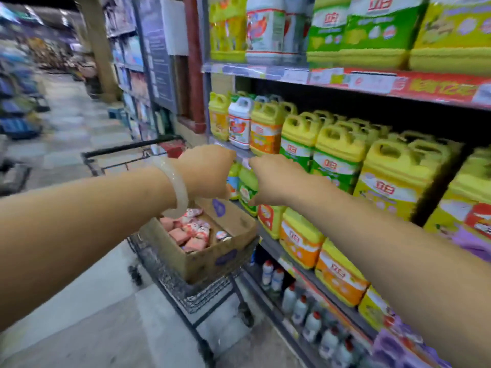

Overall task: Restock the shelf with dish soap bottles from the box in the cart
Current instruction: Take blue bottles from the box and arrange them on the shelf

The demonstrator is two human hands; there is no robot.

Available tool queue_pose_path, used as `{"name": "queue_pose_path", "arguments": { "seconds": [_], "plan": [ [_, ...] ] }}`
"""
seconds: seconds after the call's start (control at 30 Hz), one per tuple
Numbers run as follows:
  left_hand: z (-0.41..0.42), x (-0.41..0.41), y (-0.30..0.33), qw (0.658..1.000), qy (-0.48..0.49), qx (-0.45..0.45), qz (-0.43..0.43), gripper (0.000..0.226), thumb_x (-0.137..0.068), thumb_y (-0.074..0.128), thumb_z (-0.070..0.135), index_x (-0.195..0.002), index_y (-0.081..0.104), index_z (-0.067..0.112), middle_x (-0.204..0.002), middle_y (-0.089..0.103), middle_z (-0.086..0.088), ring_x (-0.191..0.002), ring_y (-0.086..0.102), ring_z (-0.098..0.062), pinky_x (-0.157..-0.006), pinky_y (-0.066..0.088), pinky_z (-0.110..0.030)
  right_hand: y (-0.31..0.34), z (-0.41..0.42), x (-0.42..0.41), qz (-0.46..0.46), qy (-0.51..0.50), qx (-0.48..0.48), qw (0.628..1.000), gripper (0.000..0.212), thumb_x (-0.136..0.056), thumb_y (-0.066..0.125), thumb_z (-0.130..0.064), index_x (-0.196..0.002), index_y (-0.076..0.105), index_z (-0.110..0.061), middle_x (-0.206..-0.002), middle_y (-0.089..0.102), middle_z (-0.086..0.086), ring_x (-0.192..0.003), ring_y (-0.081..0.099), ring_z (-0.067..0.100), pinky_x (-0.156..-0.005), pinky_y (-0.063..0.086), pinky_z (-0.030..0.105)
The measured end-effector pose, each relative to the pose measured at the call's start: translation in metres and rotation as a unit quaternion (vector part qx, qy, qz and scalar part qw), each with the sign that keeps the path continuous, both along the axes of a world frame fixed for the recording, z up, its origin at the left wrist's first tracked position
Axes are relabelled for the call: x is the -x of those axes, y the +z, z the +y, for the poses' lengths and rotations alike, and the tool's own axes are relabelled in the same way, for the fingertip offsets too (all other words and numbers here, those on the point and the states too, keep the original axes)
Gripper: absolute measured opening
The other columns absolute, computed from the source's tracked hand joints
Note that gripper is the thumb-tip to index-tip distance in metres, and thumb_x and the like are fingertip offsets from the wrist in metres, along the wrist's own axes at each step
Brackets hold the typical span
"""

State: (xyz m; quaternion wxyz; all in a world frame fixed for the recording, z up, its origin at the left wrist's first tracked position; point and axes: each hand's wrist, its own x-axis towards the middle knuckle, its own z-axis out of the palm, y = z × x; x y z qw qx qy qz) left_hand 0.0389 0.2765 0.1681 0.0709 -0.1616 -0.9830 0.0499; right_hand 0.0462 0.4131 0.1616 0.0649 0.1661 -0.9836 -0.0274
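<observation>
**Both hands reaching at shelf edge, above box in cart**

Two bare forearms are filling the near view, both stretching forward. The left hand (206, 170), with a pale bangle (175, 185) on the wrist, is seen from the back; the fingers are curling away out of sight, so I cannot tell if they are together or gripping anything. The right hand (276, 179) is also turned away, its fingers hidden past the knuckles; same, cannot tell. Both sets of fingers are ending just at a green bottle (247, 187) on the shelf (268, 245), and contact is unclear because of blur.

Below the left hand's fingers, the cardboard box (212, 251) is sitting open in the wire cart (186, 285). Inside are lying small soap bottles (195, 227) with pink and white labels, piled loosely, some on their sides.

Handling judgement: these look like small plastic bottles, likely light, stiff but a bit squeezable, and slick on the label. Best to take one round the body, or several at once with both hands, caps up. Beyond the fingers, big yellow jugs (337, 158) with handles are crowding the shelf.
</observation>
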Motion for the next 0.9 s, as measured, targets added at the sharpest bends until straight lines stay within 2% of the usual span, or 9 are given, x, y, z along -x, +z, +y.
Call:
{"name": "queue_pose_path", "arguments": {
  "seconds": [0.1,0.23,0.43,0.57,0.67,0.8,0.9],
  "plan": [
    [-0.053,0.006,-0.023,0.999,0.031,0.006,-0.036,0.045,-0.076,0.071,0.035,-0.112,0.054,0.013,-0.111,0.062,-0.009,-0.104,0.060,-0.031,-0.076,0.048,-0.036,-0.020,-0.056,0.017,-0.057,0.011,-0.004,0.998,0.048,-0.077,0.075,-0.028,-0.114,0.051,-0.009,-0.116,0.059,0.012,-0.107,0.058,0.031,-0.074,0.046,0.034],
    [-0.097,0.017,-0.050,0.997,0.052,0.001,-0.054,0.049,-0.078,0.071,0.033,-0.121,0.054,0.018,-0.114,0.061,-0.006,-0.104,0.061,-0.029,-0.081,0.050,-0.037,-0.040,-0.104,0.038,-0.080,0.036,-0.006,0.996,0.033,-0.081,0.070,-0.030,-0.104,0.055,-0.011,-0.115,0.060,0.013,-0.106,0.058,0.031,-0.070,0.040,0.030],
    [-0.133,0.061,-0.085,0.994,0.068,-0.010,-0.081,0.050,-0.084,0.066,0.031,-0.127,0.047,0.014,-0.122,0.055,-0.007,-0.110,0.056,-0.027,-0.077,0.044,-0.033,-0.070,-0.141,0.092,-0.128,0.027,-0.008,0.991,0.047,-0.078,0.074,-0.034,-0.112,0.052,-0.010,-0.121,0.057,0.012,-0.112,0.055,0.033,-0.084,0.046,0.037],
    [-0.150,0.113,-0.103,0.992,0.082,-0.011,-0.100,0.051,-0.084,0.067,0.032,-0.127,0.047,0.014,-0.119,0.055,-0.006,-0.106,0.056,-0.025,-0.075,0.043,-0.031,-0.090,-0.152,0.149,-0.151,0.019,0.002,0.988,0.046,-0.076,0.075,-0.036,-0.108,0.053,-0.010,-0.117,0.060,0.010,-0.109,0.056,0.032,-0.084,0.047,0.038],
    [-0.161,0.162,-0.123,0.985,0.104,-0.025,-0.135,0.052,-0.082,0.069,0.034,-0.125,0.049,0.015,-0.117,0.056,-0.005,-0.106,0.055,-0.025,-0.085,0.049,-0.035,-0.112,-0.160,0.201,-0.171,0.013,0.014,0.985,0.049,-0.076,0.076,-0.036,-0.111,0.055,-0.009,-0.115,0.060,0.009,-0.109,0.056,0.031,-0.087,0.047,0.038],
    [-0.172,0.220,-0.163,0.970,0.129,-0.072,-0.195,0.053,-0.083,0.067,0.032,-0.129,0.049,0.014,-0.120,0.059,-0.006,-0.108,0.057,-0.025,-0.088,0.049,-0.034,-0.153,-0.165,0.260,-0.218,0.001,0.002,0.976,0.042,-0.078,0.074,-0.032,-0.105,0.054,-0.008,-0.101,0.059,0.009,-0.095,0.058,0.029,-0.074,0.046,0.031],
    [-0.177,0.257,-0.203,0.949,0.154,-0.115,-0.250,0.054,-0.084,0.067,0.032,-0.131,0.048,0.013,-0.122,0.060,-0.006,-0.109,0.058,-0.024,-0.090,0.049,-0.031,-0.192,-0.166,0.295,-0.268,-0.011,-0.006,0.963,0.041,-0.079,0.072,-0.030,-0.108,0.055,-0.006,-0.109,0.062,0.009,-0.101,0.059,0.029,-0.076,0.048,0.031]
  ]
}}
